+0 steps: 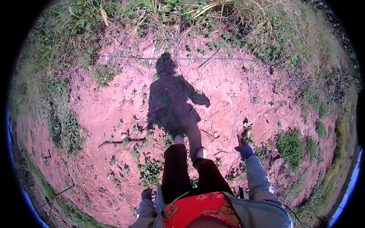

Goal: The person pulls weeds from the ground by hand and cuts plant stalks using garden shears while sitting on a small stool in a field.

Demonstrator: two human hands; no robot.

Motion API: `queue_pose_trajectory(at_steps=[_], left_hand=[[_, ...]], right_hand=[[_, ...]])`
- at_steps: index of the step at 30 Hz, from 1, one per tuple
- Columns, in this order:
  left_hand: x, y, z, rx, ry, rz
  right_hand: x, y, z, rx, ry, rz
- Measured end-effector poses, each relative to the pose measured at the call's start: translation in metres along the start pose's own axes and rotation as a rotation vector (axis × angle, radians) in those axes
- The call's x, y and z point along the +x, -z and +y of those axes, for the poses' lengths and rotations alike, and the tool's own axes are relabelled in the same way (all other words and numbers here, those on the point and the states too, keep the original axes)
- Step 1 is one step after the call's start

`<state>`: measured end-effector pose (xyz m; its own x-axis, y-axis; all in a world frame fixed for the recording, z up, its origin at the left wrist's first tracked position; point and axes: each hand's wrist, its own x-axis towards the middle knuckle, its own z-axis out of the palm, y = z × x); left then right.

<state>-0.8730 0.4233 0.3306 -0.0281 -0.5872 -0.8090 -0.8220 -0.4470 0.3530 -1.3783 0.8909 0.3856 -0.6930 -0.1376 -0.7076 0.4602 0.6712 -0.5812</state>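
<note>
My right hand (245, 150), in a dark glove, is held out over the reddish soil. It grips a tool by its red handle (239, 140); a thin shaft or blade extends forward from it, its exact kind too small to tell. My left hand (146, 194), also gloved, hangs low beside my left leg, its fingers not clear enough to show whether they hold anything. Between the hands are my dark trousers (177, 165) and a red flowered garment (196, 209) under a grey jacket (253, 212). Low leafy plants (151, 172) grow near my feet.
Ahead, a thin dark line or hose (185, 59) crosses the bare soil (114, 94) before a bank of tall grass and weeds (182, 14). A fallen stick (122, 141) lies left of my feet. At the right grows a green clump (290, 145). My shadow (172, 99) stretches forward.
</note>
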Motion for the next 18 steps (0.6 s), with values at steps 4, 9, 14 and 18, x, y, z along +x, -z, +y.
queue_pose_trajectory(at_steps=[4, 9, 14, 18], left_hand=[[-0.003, -0.014, 0.026, -0.028, 0.179, 0.0], [0.028, -0.031, 0.118, -0.128, 0.181, -0.033], [0.05, -0.072, 0.262, -0.239, 0.267, -0.109], [0.1, -0.082, 0.363, -0.32, 0.193, -0.019]], right_hand=[[0.09, -0.006, -0.107, -0.149, 0.02, -0.146], [0.175, -0.033, -0.234, -0.291, 0.242, -0.129], [0.253, -0.029, -0.307, -0.421, 0.114, -0.171], [0.321, -0.036, -0.357, -0.499, 0.129, -0.185]])
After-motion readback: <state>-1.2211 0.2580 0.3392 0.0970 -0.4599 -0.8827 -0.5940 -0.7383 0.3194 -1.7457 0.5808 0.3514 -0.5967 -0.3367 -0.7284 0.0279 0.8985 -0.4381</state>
